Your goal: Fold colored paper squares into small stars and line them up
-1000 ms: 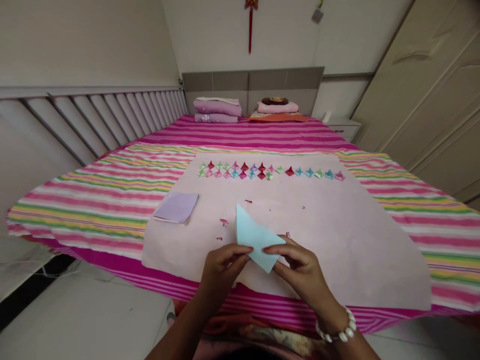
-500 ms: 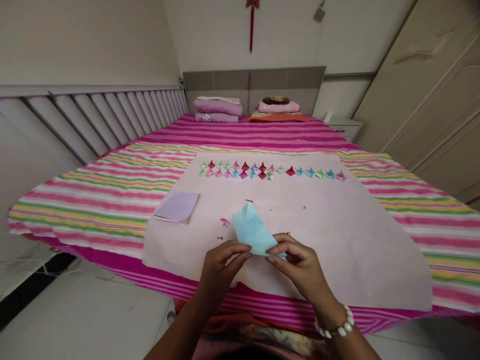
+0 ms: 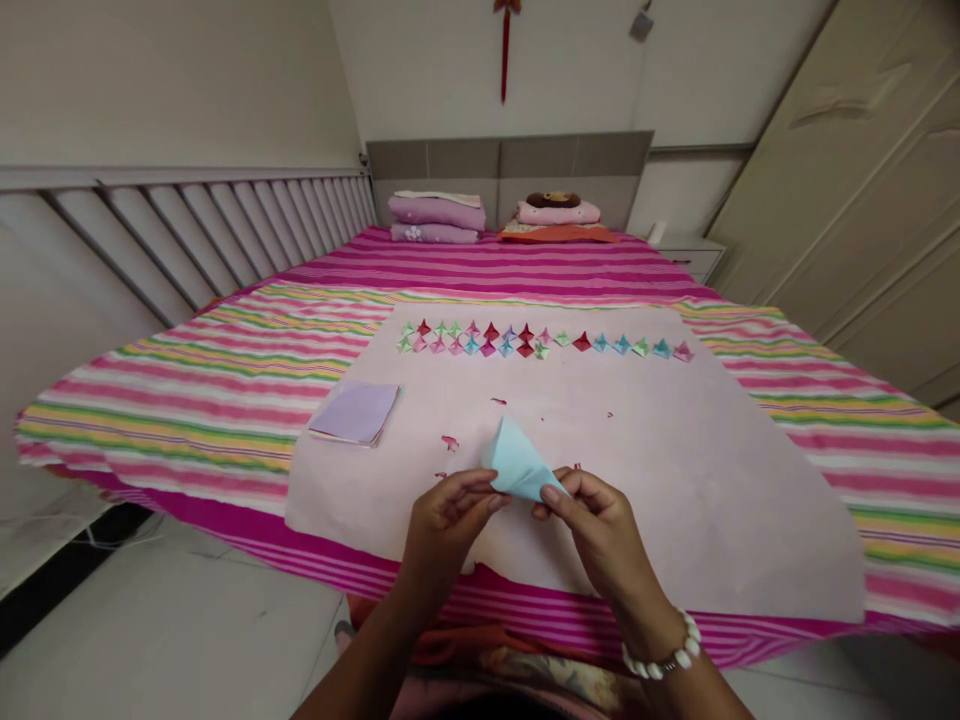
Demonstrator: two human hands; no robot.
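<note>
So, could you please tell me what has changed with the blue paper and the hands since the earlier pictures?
The light-blue paper has been turned and now looks narrower, its top corner farther right than at first. The right hand has shifted its grip: its thumb now presses the near face. The left hand stays at the paper's left side. The purple-topped stack, red scraps and folded pieces stayed put.

A right hand point(image 3: 589, 510) in a white bead bracelet point(image 3: 683, 658) pinches folded blue paper point(image 3: 516, 460) as the left hand point(image 3: 448, 515) touches its left corner, above a pale sheet point(image 3: 690, 480) spread on a striped bed point(image 3: 450, 270). Beyond, small paper shapes point(image 3: 526, 333) form two rows; a paper stack point(image 3: 356, 412) and red scraps point(image 3: 450, 442) lie nearer.
</note>
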